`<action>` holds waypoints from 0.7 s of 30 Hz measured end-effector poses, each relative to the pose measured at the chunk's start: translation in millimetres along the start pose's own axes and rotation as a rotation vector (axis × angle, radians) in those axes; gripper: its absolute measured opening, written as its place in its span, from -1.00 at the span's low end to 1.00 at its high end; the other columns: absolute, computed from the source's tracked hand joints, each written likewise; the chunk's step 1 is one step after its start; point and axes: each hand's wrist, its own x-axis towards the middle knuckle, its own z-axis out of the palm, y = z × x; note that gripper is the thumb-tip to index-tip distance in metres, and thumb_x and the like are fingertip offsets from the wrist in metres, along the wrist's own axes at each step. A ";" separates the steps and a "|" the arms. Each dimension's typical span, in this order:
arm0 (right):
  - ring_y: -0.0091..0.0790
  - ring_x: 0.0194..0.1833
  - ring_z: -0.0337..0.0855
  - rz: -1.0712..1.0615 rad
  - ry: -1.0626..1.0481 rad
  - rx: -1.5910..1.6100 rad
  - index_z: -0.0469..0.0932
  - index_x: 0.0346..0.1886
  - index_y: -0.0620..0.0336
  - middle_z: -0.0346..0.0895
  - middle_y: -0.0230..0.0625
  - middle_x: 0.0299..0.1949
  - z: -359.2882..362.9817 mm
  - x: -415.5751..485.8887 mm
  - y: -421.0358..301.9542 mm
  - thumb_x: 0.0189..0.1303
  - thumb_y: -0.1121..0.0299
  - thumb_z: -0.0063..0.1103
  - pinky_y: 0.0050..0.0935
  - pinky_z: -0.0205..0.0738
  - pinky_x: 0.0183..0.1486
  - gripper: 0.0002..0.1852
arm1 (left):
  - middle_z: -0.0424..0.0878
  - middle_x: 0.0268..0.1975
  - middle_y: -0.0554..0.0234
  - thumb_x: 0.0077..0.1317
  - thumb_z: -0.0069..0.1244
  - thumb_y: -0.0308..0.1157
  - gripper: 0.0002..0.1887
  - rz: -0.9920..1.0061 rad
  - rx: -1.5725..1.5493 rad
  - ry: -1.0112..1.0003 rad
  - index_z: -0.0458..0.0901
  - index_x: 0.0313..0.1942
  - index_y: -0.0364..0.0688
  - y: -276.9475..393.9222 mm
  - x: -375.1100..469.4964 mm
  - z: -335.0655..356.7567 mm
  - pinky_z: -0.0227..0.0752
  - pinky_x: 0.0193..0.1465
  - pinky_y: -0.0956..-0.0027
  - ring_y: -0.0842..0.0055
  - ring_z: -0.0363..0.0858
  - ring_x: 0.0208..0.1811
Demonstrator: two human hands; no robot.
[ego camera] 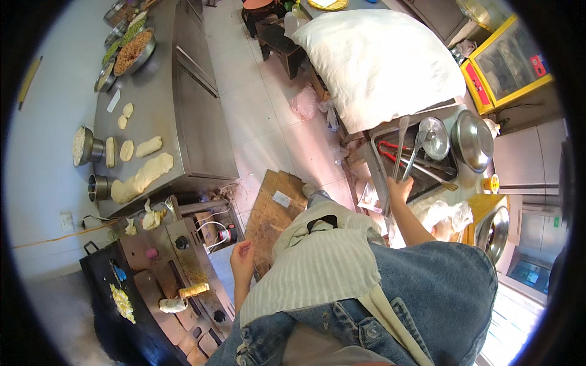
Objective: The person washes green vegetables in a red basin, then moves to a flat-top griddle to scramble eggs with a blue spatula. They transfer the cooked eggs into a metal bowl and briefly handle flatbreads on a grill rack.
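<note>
My right hand [399, 190] is closed on the handles of long metal utensils [403, 146], whose far ends reach over a dark rectangular tray [452, 185]. Red-handled tongs [389, 151] and a clear lid-like piece [433, 139] lie in that tray. Away from it, my left hand [242, 258] hangs near the griddle's front with fingers loosely curled and nothing visible in them. On the black griddle plate [103, 274] lies a yellow-white patch of food [122, 303]. Two rolled pieces, one browned [194, 290] and one pale [173, 305], rest on the griddle's front ledge.
The steel counter [155, 98] at the left bears dough [143, 178], a white scraper [113, 100] and a bowl of orange-brown filling [135, 52]. White cloth [382, 64] covers a large mound at the upper right. Cardboard [274, 210] lies on the floor; a dark stool [281, 45] stands beyond.
</note>
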 end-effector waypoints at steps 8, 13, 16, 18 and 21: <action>0.10 0.28 0.30 -0.016 -0.246 -0.299 0.30 0.18 0.40 0.31 0.17 0.21 -12.5 31.1 14.4 -0.13 0.30 0.39 -0.06 0.27 0.28 -0.25 | 0.64 -0.13 0.24 0.33 0.08 -0.42 -0.75 -0.031 -0.016 -0.272 0.55 -0.02 -0.29 45.2 50.8 50.7 0.46 0.06 0.46 0.56 0.60 -0.09; 0.07 0.16 0.45 0.145 -0.131 -0.811 0.27 0.23 0.27 0.36 0.01 0.18 -18.0 37.1 -28.7 -0.19 0.24 0.49 -0.09 0.48 0.14 -0.14 | 0.65 -0.14 0.23 0.32 0.10 -0.38 -0.72 0.032 -0.022 -0.080 0.55 -0.01 -0.28 39.3 90.0 55.9 0.50 -0.02 0.45 0.55 0.62 -0.11; 0.07 0.13 0.41 -0.342 -0.147 -0.746 0.29 0.21 0.25 0.35 0.00 0.13 -18.7 32.2 -54.9 -0.11 0.27 0.39 -0.08 0.36 0.13 -0.25 | 0.67 -0.16 0.26 0.32 0.11 -0.36 -0.73 0.035 0.011 -0.006 0.57 -0.04 -0.27 25.7 86.7 59.7 0.52 -0.07 0.45 0.56 0.63 -0.15; 0.08 0.12 0.37 -0.665 -0.148 -0.689 0.31 0.19 0.24 0.34 -0.01 0.10 -8.9 33.8 -81.3 -0.05 0.30 0.32 -0.07 0.28 0.13 -0.32 | 0.68 -0.18 0.28 0.32 0.10 -0.35 -0.75 0.005 -0.041 0.048 0.59 -0.06 -0.26 20.9 73.5 60.9 0.53 -0.09 0.45 0.58 0.63 -0.17; 0.16 0.08 0.32 -1.201 -0.278 -0.286 0.35 0.13 0.29 0.34 0.07 0.03 29.8 36.4 -144.3 0.07 0.36 0.11 -0.02 0.19 0.11 -0.49 | 0.68 -0.21 0.23 0.31 0.10 -0.35 -0.79 -0.075 -0.304 0.168 0.62 -0.14 -0.28 21.6 43.7 56.2 0.53 -0.11 0.42 0.51 0.64 -0.20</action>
